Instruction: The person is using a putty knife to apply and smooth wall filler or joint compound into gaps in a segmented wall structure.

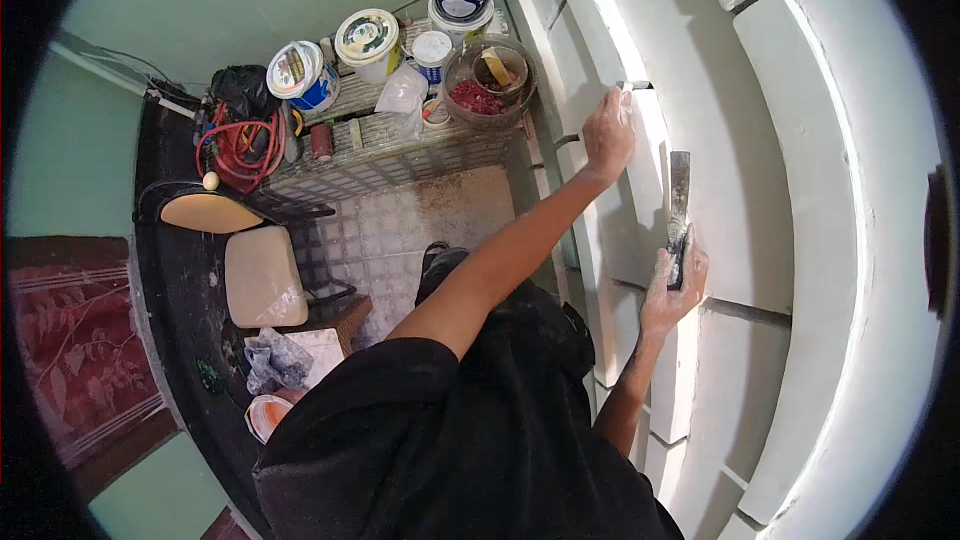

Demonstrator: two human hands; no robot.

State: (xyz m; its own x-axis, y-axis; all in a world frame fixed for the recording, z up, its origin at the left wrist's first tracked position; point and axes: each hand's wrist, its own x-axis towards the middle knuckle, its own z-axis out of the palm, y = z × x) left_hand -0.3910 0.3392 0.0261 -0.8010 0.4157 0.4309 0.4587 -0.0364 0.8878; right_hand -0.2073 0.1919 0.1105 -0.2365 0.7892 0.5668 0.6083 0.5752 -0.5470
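My right hand point(675, 290) is wrapped round the dark handle of a putty knife point(680, 180), its flat, stained metal blade pointing away from me. The knife lies close along the raised edge of a white wall panel point(650, 155). My left hand point(608, 135), arm stretched forward, is closed by the far end of that panel, near a dark gap. A small white bit shows at its fingertips, too small to name. Whitish dust or paste coats the fingers of both hands.
White stepped panels point(740, 140) with dark joints run along my right. At the far left, a slatted bench point(375, 130) carries several paint buckets point(368, 45), a tub of red material point(478, 100) and red hose point(245, 145). A beige-seated chair point(266, 275) stands left of me.
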